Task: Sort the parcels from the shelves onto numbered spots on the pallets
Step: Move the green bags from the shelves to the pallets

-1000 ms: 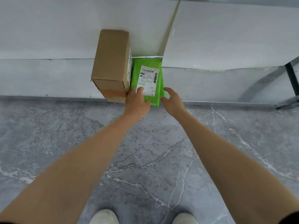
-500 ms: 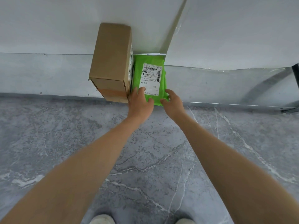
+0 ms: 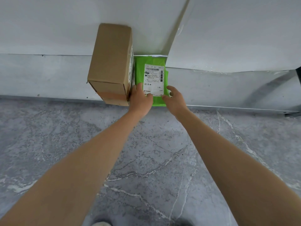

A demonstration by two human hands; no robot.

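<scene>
A flat bright green parcel bag (image 3: pixel 140 74) with a white shipping label (image 3: pixel 153 79) lies on the low white shelf (image 3: pixel 48 75), its near end at the shelf's front edge. My left hand (image 3: pixel 140 100) rests on its near left corner, fingers on the label's lower edge. My right hand (image 3: pixel 174 100) touches its near right edge, fingers curled around the side. A tall brown cardboard box (image 3: pixel 110 62) stands directly left of the bag, touching my left hand.
A white sheet or panel (image 3: pixel 228 33) covers the shelf to the right of the bag. The grey marbled floor (image 3: pixel 154 152) lies below, with my shoe tip (image 3: pixel 101 223) at the bottom edge. A dark metal shelf post (image 3: pixel 298 74) shows at far right.
Both hands have moved forward onto the near end of the green bag. The right hand has closed in from the side onto the bag's edge. The view has shifted closer.
</scene>
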